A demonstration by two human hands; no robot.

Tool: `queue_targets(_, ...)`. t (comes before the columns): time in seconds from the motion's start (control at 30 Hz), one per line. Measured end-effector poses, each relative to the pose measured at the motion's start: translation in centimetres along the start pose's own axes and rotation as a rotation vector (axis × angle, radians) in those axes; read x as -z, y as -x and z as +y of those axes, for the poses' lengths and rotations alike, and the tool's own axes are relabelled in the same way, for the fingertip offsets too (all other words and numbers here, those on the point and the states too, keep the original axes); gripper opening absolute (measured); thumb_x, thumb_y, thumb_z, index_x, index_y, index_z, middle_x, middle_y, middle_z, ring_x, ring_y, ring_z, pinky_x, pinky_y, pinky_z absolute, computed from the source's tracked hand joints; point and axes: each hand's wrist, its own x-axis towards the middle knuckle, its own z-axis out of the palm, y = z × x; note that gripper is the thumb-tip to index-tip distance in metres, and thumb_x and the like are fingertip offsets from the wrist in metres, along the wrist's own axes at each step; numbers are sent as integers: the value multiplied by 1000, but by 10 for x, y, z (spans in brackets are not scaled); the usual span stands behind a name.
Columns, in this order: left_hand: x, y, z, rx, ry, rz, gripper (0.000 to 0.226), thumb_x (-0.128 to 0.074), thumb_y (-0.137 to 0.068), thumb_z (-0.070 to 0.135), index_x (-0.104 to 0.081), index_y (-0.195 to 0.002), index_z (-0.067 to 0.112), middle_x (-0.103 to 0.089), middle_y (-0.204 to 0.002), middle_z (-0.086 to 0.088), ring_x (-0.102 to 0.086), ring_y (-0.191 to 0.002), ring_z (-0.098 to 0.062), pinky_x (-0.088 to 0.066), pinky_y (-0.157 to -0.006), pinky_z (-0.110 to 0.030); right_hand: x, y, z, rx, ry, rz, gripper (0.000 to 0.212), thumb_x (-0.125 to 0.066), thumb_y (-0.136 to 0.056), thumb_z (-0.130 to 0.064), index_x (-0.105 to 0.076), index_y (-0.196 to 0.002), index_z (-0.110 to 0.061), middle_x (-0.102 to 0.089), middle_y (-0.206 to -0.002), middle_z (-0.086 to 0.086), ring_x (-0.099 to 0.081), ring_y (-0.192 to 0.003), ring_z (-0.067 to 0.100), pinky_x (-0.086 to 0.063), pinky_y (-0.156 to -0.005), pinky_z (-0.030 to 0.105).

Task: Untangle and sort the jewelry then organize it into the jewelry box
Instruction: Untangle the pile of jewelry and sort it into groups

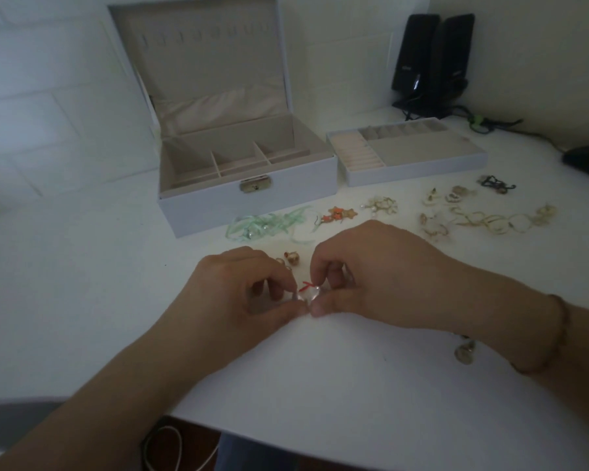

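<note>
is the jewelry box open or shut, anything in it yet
Open: the jewelry box has its lid raised upright. The visible compartments look empty.

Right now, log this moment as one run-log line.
stage: untangling | left hand: pinching clear pendant | right hand: pinching same pendant, red thread attached | jewelry box: open | tray: out beside box
</note>
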Motion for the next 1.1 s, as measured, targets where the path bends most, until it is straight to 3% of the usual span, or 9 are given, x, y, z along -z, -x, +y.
queue_targets(0.17,0,-2,1,95,88,-13,39,-66,-62,58,-64,-93,35,-64,-93,16,-61,-77,-6,-46,-67,-16,-4,-4,1,9,20,9,33,-68,-72,-60,-63,-92,-35,-61,-76,-15,-54,-71,-1,-47,-65,26)
queue_targets(0.33,5,-1,0,119,69,-10,40,-70,-61,65,-69,-81,31,-63,-82,12,-59,-78,-11,-43,-67,-15,10,0,2,51,56,45,40,-60,-73,-67,-64,-98,-35,-62,-77,-16,-53,-70,-2,-48,-68,27)
queue_targets(0.47,16,-13,13,-2,-35,53,34,-59,-82,59,-67,-86,26,-59,-78,17,-54,-76,-1,-35,-68,-3,70,15,17,40,-109,334,30,-57,-76,-59,-68,-88,-35,-62,-70,-20,-59,-61,-3,-43,-56,10)
queue_targets(0.57,15,-36,34,-115,-87,-48,25,-57,-87,49,-68,-94,28,-58,-82,17,-53,-76,2,-36,-66,-1,112,32,43,88,-161,563,10,-65,-84,-40,-68,-88,-32,-64,-72,-21,-63,-70,1,-48,-63,9)
queue_targets(0.63,2,-56,54,-249,-83,-179,22,-58,-88,45,-68,-101,30,-60,-88,17,-50,-81,8,-39,-74,-3,129,45,62,115,-62,387,9,-68,-82,-35,-68,-91,-33,-66,-73,-20,-63,-69,3,-50,-60,14)
queue_targets(0.7,-17,-80,70,-363,-87,-307,18,-62,-89,37,-68,-104,30,-61,-93,16,-53,-87,1,-50,-80,-23,132,55,82,112,35,18,16,-68,-78,-36,-67,-93,-40,-65,-77,-25,-61,-65,-3,-45,-57,8)
queue_targets(0.77,-33,-99,78,-413,-118,-386,18,-65,-86,34,-68,-104,30,-61,-92,16,-53,-88,-7,-52,-76,-36,120,60,101,82,-36,-196,18,-68,-76,-39,-70,-93,-41,-67,-78,-20,-61,-69,4,-42,-60,7)
queue_targets(0.9,-53,-103,72,-396,-78,-333,18,-63,-88,36,-71,-102,29,-61,-88,14,-53,-83,-9,-50,-74,-36,82,63,127,139,-97,-228,16,-68,-81,-43,-69,-97,-40,-63,-78,-13,-58,-71,15,-41,-64,12)
queue_targets(1.1,-64,-90,62,-426,-13,-333,17,-59,-86,20,-74,-93,21,-65,-84,6,-56,-78,-16,-47,-73,-32,68,57,124,213,-54,-192,25,-58,-84,-55,-67,-103,-41,-59,-84,-16,-56,-77,9,-40,-64,15)
